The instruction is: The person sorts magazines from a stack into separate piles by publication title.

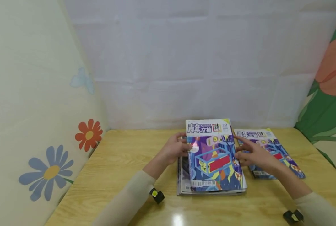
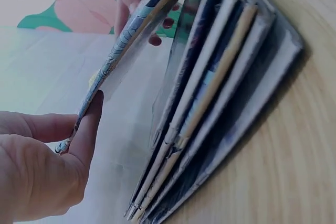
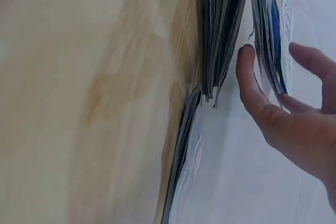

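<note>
A stack of magazines point(image 1: 185, 185) lies on the wooden table point(image 1: 122, 163). Its top magazine point(image 1: 213, 157), with a blue and purple cover, is lifted off the stack at its far end. My left hand point(image 1: 185, 146) pinches its left edge, thumb and fingers on either side point(image 2: 86, 124). My right hand point(image 1: 238, 149) holds the right edge, thumb point(image 3: 249, 77) under it and fingers above. In the left wrist view the stack point(image 2: 220, 103) fans open below the raised magazine point(image 2: 126, 51).
A second magazine with the same cover point(image 1: 281, 157) lies flat to the right of the stack, partly under my right forearm. Flower-patterned walls close in the table on the left and right, and a white wall stands behind.
</note>
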`<state>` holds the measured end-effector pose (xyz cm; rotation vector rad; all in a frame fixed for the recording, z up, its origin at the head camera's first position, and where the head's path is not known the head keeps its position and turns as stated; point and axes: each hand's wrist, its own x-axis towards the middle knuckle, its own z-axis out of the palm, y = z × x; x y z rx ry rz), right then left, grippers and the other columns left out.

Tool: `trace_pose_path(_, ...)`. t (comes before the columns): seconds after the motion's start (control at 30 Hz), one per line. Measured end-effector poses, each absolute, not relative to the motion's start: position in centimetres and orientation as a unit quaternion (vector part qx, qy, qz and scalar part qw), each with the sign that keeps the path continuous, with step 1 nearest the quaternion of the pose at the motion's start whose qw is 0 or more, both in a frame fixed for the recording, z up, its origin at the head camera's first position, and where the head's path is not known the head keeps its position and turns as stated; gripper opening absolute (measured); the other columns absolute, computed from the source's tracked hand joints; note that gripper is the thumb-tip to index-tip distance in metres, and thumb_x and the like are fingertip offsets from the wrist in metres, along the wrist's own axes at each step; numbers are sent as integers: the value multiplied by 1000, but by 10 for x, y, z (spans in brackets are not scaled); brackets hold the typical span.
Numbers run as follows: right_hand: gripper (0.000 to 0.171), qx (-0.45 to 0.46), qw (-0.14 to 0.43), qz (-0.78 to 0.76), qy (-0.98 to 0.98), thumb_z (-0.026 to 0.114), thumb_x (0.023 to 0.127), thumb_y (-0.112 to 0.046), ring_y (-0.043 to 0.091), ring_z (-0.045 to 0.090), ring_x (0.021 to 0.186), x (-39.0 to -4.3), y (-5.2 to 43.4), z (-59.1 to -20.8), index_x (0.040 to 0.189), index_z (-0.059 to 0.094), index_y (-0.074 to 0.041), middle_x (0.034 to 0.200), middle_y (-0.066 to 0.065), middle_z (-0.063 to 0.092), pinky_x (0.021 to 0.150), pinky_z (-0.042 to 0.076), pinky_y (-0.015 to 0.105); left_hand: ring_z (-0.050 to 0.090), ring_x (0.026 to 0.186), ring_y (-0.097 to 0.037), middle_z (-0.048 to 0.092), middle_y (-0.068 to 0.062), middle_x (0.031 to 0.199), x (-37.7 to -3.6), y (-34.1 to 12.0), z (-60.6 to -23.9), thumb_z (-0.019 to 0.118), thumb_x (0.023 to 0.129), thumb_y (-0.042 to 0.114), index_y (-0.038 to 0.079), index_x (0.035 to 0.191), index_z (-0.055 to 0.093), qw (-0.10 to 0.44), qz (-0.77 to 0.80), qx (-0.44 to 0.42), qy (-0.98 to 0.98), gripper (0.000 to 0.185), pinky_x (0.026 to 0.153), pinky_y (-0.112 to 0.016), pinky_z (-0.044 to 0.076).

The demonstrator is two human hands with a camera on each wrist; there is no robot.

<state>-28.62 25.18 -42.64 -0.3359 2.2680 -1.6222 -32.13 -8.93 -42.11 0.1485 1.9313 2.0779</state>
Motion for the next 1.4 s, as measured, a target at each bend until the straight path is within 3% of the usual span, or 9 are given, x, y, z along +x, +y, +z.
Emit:
trace_pose_path(0.23,92,-128,167,-568,796,73,97,-30,43,58,121,-284,260,-425,165,10,-32,156,33,29,90,56,49,69,86,-26,61,-26,126,-332,-80,-419,63,90,-10,-7,147,38,166,752,64,635,62,71,-34,60)
trace_pose_path(0.5,77,-137,100,-588,790,70,99,-26,41,58,119,-280,268,-424,163,27,-24,147,25,44,90,57,46,68,82,-23,64,-25,121,-338,-71,-424,60,92,-12,-9,145,36,184,768,69,609,58,64,-30,59)
trace_pose_path(0.7,76,-100,81,-592,795,72,97,-32,43,47,132,-276,279,-418,162,32,-24,152,23,40,95,54,46,67,82,-22,65,-24,119,-342,-58,-428,61,90,-12,-10,145,38,191,767,71,609,59,61,-29,58)
trace_pose_path(1.17,73,-71,44,-576,813,72,97,-22,34,60,115,-276,294,-427,159,35,-11,146,30,42,84,59,37,70,86,-26,68,-18,114,-347,-28,-443,65,92,-9,-4,147,39,197,749,29,632,60,65,-32,59)
trace_pose_path(1.4,71,-53,36,-546,835,67,100,-21,18,63,104,-279,319,-420,160,31,-6,147,32,42,81,59,38,72,79,-25,72,-17,101,-354,4,-430,65,93,-8,-2,147,46,205,748,40,631,57,62,-32,59)
